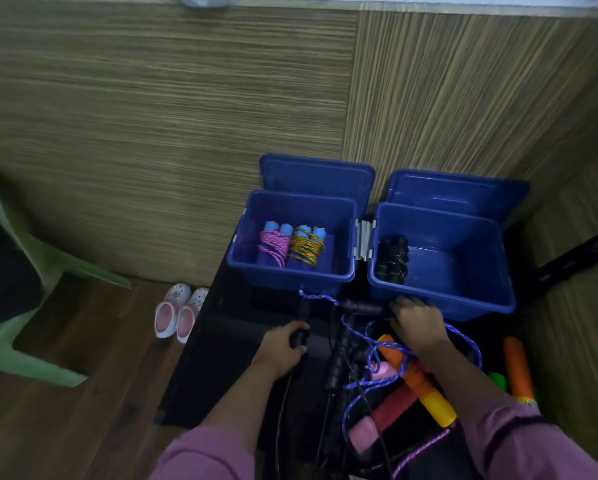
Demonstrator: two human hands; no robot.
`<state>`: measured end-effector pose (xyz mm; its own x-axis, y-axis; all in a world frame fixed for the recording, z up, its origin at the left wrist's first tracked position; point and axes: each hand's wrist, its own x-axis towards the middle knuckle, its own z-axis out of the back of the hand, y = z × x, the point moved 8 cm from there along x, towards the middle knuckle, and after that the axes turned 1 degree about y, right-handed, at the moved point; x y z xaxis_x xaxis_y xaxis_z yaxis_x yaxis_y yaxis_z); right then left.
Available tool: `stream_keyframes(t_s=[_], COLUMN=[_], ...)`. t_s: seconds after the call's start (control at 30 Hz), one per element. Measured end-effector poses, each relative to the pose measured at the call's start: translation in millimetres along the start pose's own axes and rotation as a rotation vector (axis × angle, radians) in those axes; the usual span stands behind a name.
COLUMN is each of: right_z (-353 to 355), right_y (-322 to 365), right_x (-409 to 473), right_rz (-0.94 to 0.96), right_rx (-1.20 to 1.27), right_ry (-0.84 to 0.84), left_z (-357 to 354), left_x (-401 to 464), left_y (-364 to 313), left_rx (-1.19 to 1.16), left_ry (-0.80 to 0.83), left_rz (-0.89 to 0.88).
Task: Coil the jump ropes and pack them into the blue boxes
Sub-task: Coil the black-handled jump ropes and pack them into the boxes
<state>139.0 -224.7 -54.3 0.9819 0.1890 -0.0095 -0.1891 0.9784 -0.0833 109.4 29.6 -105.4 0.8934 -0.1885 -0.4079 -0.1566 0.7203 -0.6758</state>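
Observation:
Two open blue boxes stand side by side on a black table. The left blue box holds a coiled pink rope and a coiled yellow rope, both with light blue handles. The right blue box holds a coiled black rope. My left hand grips a black rope handle in front of the left box. My right hand grips another black handle lying crosswise near the right box. A loose purple-blue rope tangles below my right hand.
An orange-and-yellow handle, pink and red handles and more black ropes pile on the table near me. Wood-grain walls rise behind the boxes. A green chair and pink shoes sit on the floor at left.

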Motion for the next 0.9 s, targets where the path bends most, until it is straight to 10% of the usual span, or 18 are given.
stream_keyframes(t_s=[0.2,0.67,0.9], right_z=[22.6,28.8,11.8], right_y=[-12.8,18.1,79.5], right_x=[-22.8,-29.8,-27.4], right_rz=[0.097,-0.582,-0.657], right_rx=[0.54,1.805,1.981], right_ry=[-0.15,-0.013,0.125], left_z=[4.9,9.1,8.1], left_x=[-5.9,-26.6,-41.1], left_y=[-5.8,21.3,39.2], left_rx=[-0.118,0.005,-0.075], left_ry=[-0.064,-0.083,-0.058], left_rz=[-0.03,0.067,0.061])
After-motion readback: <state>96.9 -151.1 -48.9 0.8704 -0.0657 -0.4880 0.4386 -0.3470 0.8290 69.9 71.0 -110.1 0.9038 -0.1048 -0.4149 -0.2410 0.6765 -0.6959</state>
